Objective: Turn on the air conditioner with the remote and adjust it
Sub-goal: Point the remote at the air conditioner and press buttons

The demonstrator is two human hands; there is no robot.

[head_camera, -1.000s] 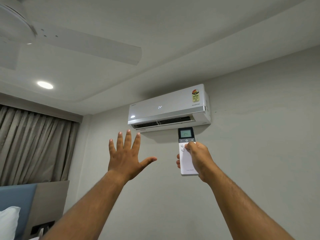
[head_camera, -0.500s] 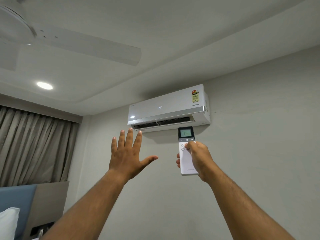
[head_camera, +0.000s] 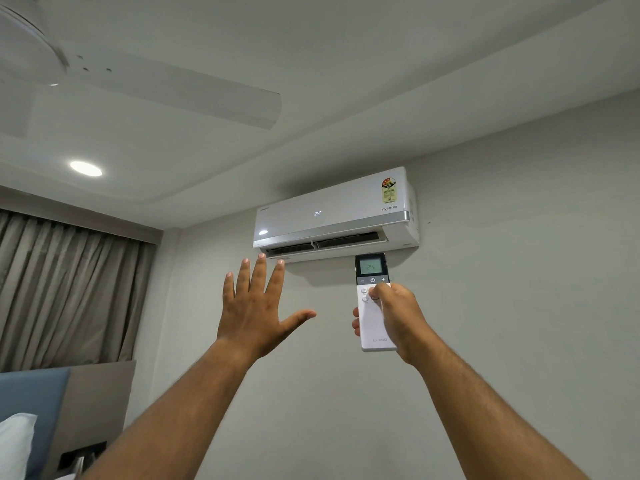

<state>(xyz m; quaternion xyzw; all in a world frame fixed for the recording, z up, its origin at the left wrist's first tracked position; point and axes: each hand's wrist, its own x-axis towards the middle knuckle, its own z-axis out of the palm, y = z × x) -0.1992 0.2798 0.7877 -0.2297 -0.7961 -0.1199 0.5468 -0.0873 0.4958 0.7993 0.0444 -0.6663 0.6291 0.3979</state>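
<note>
A: How far along was it?

B: The air conditioner [head_camera: 332, 211] on the wall showed 24 with its flap open, so it looked already on; adjusting seemed left.

A: The hands?

B: The right hand [head_camera: 398, 318] gripped the remote [head_camera: 372, 306] just below the unit, thumb on its buttons. The left hand [head_camera: 254, 306] hung splayed, empty, with open room around it.

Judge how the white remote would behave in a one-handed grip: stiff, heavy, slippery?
The remote looks stiff: a straight slab above the right hand. Probably light, since one hand holds it raised. Its smooth casing may be slippery under the thumb.
</note>
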